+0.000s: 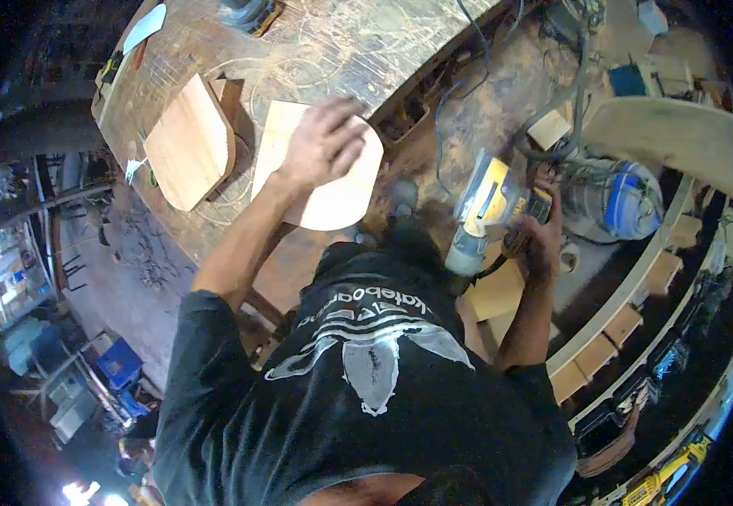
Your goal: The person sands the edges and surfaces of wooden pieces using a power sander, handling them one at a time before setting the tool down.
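My left hand (326,145) is over a pale wooden board (332,198) with rounded corners, fingers loosely bent and apart, smeared a little by motion. The board lies at the near edge of the workbench (332,51) and juts out over it. To its left, a second board of similar shape (187,148) rests tilted on a wood block (230,97). Off the bench to the right, my right hand (539,232) grips a yellow and black power sander (493,198), its flat pad turned sideways. A grey dust canister (466,251) is attached to it.
A blue tool (247,15) stands at the bench's far side. Cords (440,126) hang past the bench's right edge. To the right are a hose (584,93), a clear and blue vacuum canister (632,201), a curved wooden panel (670,139) and shelving with wood blocks (596,356).
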`<move>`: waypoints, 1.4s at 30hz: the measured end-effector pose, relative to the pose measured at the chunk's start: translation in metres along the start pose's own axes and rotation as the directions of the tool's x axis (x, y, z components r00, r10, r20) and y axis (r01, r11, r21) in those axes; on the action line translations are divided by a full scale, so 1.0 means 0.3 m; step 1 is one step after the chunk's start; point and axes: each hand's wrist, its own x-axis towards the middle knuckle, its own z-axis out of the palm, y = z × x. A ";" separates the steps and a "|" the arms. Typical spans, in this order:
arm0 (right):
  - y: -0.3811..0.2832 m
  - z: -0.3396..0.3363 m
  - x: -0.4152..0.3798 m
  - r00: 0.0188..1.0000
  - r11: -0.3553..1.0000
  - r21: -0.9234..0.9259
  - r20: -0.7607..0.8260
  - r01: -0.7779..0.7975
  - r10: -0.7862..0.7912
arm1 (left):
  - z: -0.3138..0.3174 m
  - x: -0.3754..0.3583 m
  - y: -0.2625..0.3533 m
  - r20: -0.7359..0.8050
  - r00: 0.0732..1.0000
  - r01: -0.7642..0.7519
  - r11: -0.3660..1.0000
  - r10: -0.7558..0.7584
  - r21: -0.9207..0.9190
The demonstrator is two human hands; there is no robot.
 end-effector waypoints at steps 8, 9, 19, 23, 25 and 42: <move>0.189 -0.059 0.059 0.997 1.000 -0.015 0.082 0.011 -0.010 | 0.039 -0.124 0.032 -0.186 0.739 0.668 0.665 -0.648 0.334; 0.182 -0.055 0.066 0.990 0.998 -0.065 0.139 0.017 -0.008 | 0.028 -0.083 0.031 -0.125 0.765 0.638 0.715 -0.632 0.287; 0.160 0.260 -0.022 0.975 0.973 0.219 0.222 -0.076 0.026 | 0.001 0.096 -0.190 0.117 0.962 0.244 0.969 -0.248 0.050; 0.251 0.355 -0.037 0.989 0.961 0.276 0.142 0.004 -0.044 | -0.004 0.118 -0.179 0.115 0.928 0.362 0.931 -0.355 -0.045; 0.289 0.393 -0.027 0.997 0.922 0.386 0.055 0.022 -0.047 | 0.016 0.149 -0.198 0.069 0.961 0.271 0.962 -0.269 -0.028; 0.341 0.532 -0.042 0.979 0.939 0.311 -0.184 0.144 -0.089 | 0.074 0.221 -0.227 0.054 0.929 0.362 0.928 -0.367 0.089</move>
